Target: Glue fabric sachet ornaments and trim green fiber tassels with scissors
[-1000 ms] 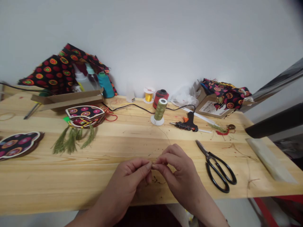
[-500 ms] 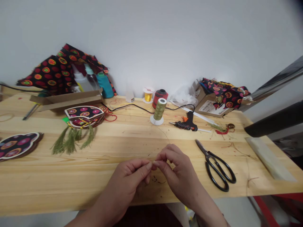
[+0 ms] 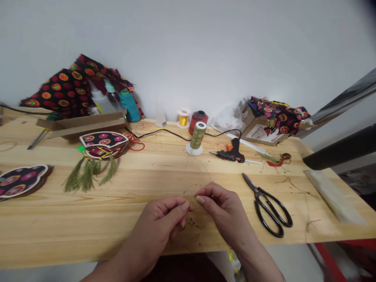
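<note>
Just above the table's front part, my left hand [image 3: 167, 215] is closed, thumb pressed against the curled fingers. Whatever it pinches is hidden by the fingers, with a small dark bit showing beneath them. My right hand [image 3: 219, 205] pinches a thin green thread [image 3: 209, 171] between thumb and forefinger. This thread runs back in a loose curve toward an olive-green thread spool [image 3: 198, 137] standing tilted on its white base. A narrow gap separates the fingertips of the two hands. Black-handled scissors [image 3: 268, 207] lie partly spread to the right of my right hand.
A glue gun [image 3: 233, 152] lies behind the scissors. Patterned fabric pieces with green tassels [image 3: 91, 172] are at left, near a cardboard tray [image 3: 88, 125]. Yellow cord [image 3: 183, 119] and a red spool [image 3: 198, 120] stand at the back. A fabric-filled box [image 3: 261, 129] is at back right.
My right hand has moved slightly right and down, away from the left fingertips, which it met before. The thread's curve behind it now shows more. My left hand has stayed almost still.
</note>
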A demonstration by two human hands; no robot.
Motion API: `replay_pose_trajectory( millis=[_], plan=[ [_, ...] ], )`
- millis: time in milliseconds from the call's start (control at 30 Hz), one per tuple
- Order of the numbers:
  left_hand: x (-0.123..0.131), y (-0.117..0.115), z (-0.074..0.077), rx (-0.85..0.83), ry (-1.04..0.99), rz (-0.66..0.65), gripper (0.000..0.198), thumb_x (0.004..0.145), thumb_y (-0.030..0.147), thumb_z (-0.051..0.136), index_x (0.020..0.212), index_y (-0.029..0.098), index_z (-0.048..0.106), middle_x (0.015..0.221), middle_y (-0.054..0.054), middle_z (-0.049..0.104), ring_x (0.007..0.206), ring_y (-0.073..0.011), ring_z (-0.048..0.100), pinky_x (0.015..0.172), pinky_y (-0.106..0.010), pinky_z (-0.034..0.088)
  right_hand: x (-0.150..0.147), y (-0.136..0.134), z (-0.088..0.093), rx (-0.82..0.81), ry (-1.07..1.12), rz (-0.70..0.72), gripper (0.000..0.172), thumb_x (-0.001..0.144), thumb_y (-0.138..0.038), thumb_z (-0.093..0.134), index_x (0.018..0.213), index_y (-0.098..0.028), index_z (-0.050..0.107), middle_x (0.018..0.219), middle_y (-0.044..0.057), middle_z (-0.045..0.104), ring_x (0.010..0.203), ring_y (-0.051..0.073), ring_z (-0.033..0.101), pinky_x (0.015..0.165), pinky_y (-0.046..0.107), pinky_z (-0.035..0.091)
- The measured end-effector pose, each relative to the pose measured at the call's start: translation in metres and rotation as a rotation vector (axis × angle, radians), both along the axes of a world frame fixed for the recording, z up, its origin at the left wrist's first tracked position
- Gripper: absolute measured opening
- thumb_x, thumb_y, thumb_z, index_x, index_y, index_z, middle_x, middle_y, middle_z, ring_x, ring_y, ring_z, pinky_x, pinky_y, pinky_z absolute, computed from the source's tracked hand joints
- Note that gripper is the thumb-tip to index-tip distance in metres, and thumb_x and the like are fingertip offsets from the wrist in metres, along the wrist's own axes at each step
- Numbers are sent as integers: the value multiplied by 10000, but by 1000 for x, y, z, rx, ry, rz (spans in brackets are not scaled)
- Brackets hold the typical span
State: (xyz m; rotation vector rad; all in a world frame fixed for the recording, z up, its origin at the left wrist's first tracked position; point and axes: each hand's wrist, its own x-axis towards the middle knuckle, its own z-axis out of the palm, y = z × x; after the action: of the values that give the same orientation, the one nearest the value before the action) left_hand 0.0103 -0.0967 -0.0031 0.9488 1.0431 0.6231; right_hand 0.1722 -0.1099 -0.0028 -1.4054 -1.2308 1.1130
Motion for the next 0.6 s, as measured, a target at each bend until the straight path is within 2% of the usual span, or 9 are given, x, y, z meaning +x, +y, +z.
replay_pose_trajectory(
  millis=[233,433,600],
  plan=[
    [-1,-1,0,98,99,-69,342,848,399,536,583,187,579,518,62,402,511,-109,309,487,-249,236,-1,2,-1,-257,323,72,163,613,-254,781,767,-214,749,747,-6,686,716,144,596,684,266,468],
    [-2,-1,1,123,152,-117,343,844,425,530,599,191,575,528,61,397,519,-112,323,489,-250,241,1,2,-7,-305,478,122,170,579,-226,816,732,-201,747,676,-28,676,630,104,566,639,240,426],
    [-2,-2,0,146,171,-131,358,851,405,517,560,197,534,523,60,384,521,-116,320,493,-254,243,1,3,-5,-307,495,113,148,582,-226,811,711,-194,745,629,-30,666,592,99,557,625,237,431]
  ],
)
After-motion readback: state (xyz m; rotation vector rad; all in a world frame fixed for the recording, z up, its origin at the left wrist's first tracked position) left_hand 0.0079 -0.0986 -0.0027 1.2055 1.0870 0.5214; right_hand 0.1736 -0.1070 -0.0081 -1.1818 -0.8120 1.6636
